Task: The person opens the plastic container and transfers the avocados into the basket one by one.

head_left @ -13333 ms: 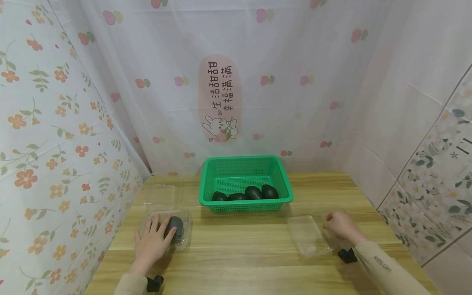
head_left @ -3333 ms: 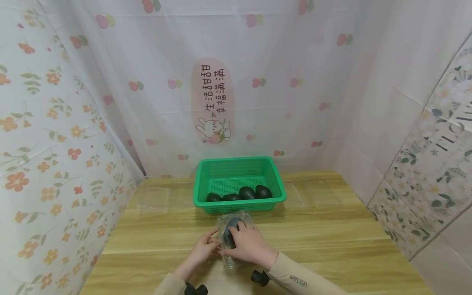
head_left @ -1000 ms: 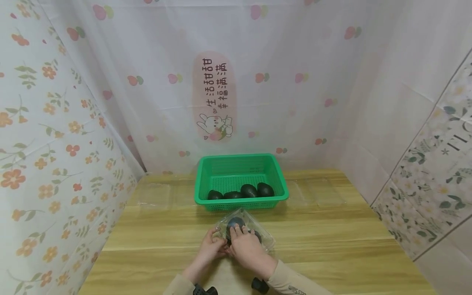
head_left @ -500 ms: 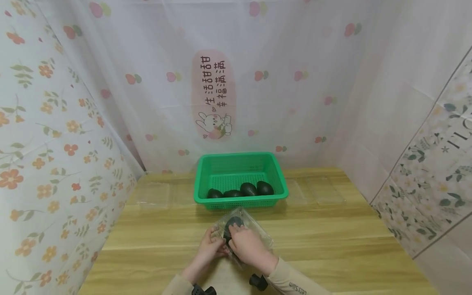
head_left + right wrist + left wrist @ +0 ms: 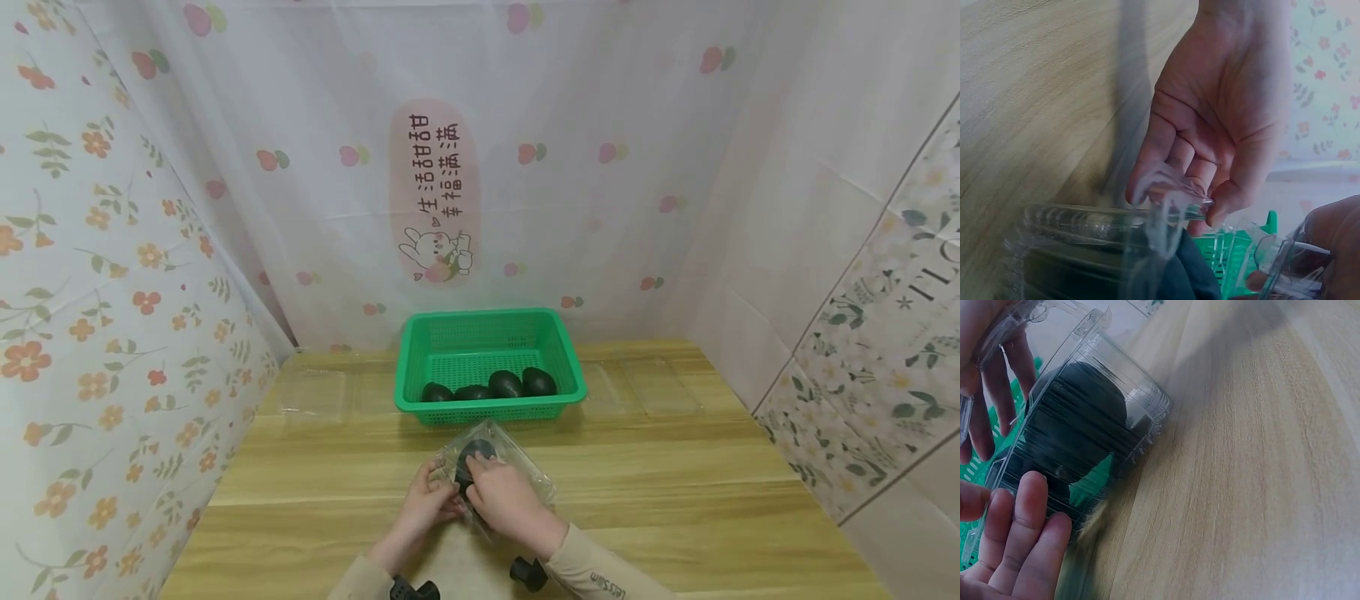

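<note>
Beige sleeves [image 5: 611,573]: closest in, one person's two arms reaching over the counter [image 5: 675,483].
Left hand [image 5: 426,504]: thumb and fingertips pinch the left edge of a clear box [image 5: 528,471].
Right hand [image 5: 512,498]: bent over the box top; whether it grips anything, I can't tell.
Progress: dark fruit [image 5: 471,450] is already inside the box; I'd call it partway, and can't see whether the lid is fastened.
Box direction: askew mid-counter, a corner toward the basket; long axis seemingly far left to near right.
Green basket [image 5: 491,410]: just beyond, four more fruit inside, presumably left to do.
Clear containers [image 5: 663,387]: flanking the basket.
</note>
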The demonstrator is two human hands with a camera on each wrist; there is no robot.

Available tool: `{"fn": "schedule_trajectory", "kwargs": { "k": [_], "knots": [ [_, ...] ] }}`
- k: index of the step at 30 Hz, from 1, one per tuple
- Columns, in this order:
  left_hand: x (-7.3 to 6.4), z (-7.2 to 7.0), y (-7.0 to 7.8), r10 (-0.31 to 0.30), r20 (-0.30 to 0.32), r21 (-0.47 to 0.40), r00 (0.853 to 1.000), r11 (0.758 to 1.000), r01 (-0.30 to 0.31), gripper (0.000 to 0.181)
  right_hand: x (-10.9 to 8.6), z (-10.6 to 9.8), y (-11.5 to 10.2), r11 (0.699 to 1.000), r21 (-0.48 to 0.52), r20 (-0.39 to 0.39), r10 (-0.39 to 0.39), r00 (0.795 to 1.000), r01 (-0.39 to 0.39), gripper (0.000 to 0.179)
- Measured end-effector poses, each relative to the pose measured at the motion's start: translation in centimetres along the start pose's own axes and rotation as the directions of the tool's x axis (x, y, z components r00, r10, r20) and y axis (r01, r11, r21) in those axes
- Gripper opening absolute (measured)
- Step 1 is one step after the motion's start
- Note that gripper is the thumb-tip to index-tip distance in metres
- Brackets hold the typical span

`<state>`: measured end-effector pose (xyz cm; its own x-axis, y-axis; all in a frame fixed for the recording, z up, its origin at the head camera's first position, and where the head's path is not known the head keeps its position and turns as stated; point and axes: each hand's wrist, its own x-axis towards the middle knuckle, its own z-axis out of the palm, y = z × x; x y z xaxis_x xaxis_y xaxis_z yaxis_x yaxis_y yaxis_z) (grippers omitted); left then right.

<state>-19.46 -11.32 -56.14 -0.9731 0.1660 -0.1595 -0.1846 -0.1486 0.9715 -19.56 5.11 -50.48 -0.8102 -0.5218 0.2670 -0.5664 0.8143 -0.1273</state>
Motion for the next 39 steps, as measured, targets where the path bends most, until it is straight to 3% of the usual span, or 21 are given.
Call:
{"fn": "schedule_trajectory", "kwargs": {
  "k": [16, 23, 29, 39],
  "knots": [
    [0.3, -0.1, -0.1, 0.016, 0.015, -0.013, 1.0, 1.0, -0.016, 0.064, 1.0, -2.5, 1.3, 0.981, 0.188, 0.099, 0.023, 0.995, -0.041, 0.037],
    [0.1, -0.2, 0.3, 0.02, 0.013, 0.02, 1.0, 1.0, -0.021, 0.062, 1.4, -3.7, 2.2, 0.918, 0.387, 0.167, 0.023, 0.986, -0.087, 0.04],
    [0.4, -0.7, 0.4, 0.013, 0.015, 0.032, 1.0, 0.999, -0.014, 0.062, 1.8, -3.9, 2.7, 0.894, 0.435, 0.166, 0.033, 0.986, -0.103, 0.04],
    [1.0, -2.0, 0.3, -0.022, 0.019, 0.062, 1.0, 0.998, 0.021, 0.063, 2.2, -4.8, 3.8, 0.816, 0.557, 0.189, 0.056, 0.98, -0.154, 0.039]
  ]
}}
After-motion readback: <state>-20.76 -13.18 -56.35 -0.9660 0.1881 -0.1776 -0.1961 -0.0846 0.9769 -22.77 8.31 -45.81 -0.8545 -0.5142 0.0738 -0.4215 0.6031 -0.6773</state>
